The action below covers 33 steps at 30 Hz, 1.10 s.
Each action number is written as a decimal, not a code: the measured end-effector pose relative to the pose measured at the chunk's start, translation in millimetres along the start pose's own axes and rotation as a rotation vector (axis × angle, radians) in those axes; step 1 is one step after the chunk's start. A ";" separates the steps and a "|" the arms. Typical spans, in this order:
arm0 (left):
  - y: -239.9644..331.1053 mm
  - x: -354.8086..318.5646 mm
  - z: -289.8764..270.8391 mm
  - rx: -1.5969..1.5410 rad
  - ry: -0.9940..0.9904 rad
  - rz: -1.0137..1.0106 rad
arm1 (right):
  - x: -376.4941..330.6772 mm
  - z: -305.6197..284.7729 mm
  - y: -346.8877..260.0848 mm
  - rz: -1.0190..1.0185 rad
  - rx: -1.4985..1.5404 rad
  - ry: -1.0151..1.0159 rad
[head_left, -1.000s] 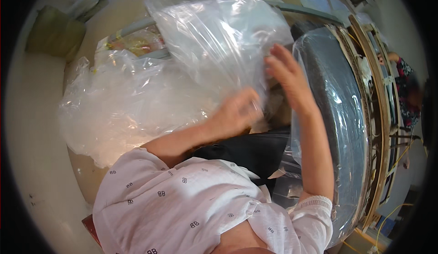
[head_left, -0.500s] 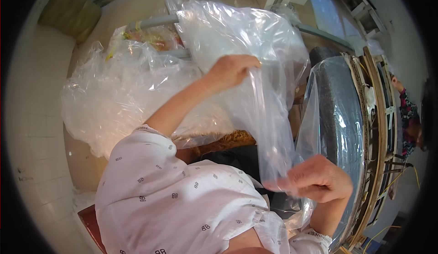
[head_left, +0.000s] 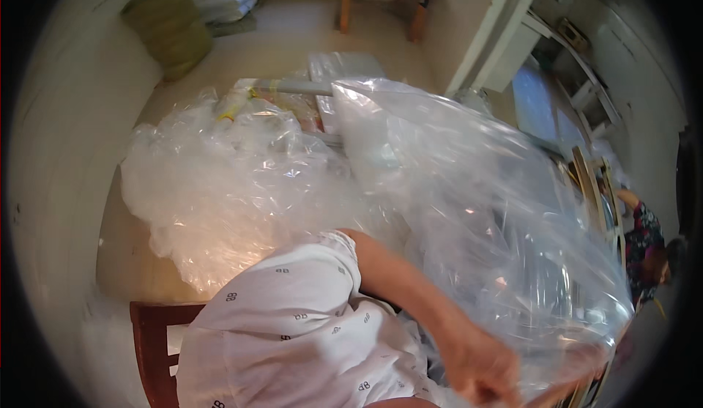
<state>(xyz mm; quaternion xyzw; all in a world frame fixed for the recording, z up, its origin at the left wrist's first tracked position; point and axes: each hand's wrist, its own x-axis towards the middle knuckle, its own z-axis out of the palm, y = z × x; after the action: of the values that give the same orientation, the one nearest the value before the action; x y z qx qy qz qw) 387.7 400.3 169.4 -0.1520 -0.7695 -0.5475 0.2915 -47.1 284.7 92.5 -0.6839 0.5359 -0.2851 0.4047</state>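
Clear plastic sheet [head_left: 454, 166], one, large and glossy: spread across the centre and right, from the grey bar [head_left: 296, 86] down to the lower right, its near part beside both hands.

Left hand [head_left: 480, 368], bare: reaching across to the lower right, fingers curled in, at the near part of the sheet. Grip bent closed; whether film is pinched in it, cannot be told.

Right hand [head_left: 580, 368], blurred: lower right, at the sheet's corner, partly veiled by film. State of its grip cannot be told.

Heap of crumpled clear film [head_left: 212, 195], one: left of the sheet and meeting it, bulky, taking up the floor side of the work area.

Wrapper with yellow and red patches [head_left: 289, 104], one: between the heap and the sheet, below the grey bar, partly covered.

Wooden slats [head_left: 588, 184], upright: right, beyond the sheet, which hides much of what lies beneath it.

Co-worker in a dark patterned sleeve [head_left: 646, 236]: far right, past the slats.

Red-brown chair [head_left: 150, 353], one: lower left, close by the person's white printed shirt [head_left: 293, 298].

Olive sack [head_left: 170, 31], one: upper left, against the wall.

Pale packages [head_left: 227, 5]: beside the sack.

Wooden stand [head_left: 345, 5], one: far end of the room.

White shelving [head_left: 589, 100]: upper right.
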 end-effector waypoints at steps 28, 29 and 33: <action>-151.1 195.6 64.2 0.149 0.169 -0.018 | -280.7 117.8 -129.0 0.135 -0.106 1.305; -148.0 182.1 63.4 0.545 0.126 0.063 | -256.7 115.7 -124.1 0.128 0.062 1.314; -156.8 103.2 -12.7 1.105 0.090 -0.218 | -222.9 102.1 -123.0 -0.084 -0.750 1.415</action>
<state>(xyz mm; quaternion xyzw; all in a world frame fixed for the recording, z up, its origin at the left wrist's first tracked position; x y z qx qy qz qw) 223.6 324.1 117.6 0.1271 -0.9399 -0.0960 0.3019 40.1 536.9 155.8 -0.4509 0.6995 -0.4669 -0.2990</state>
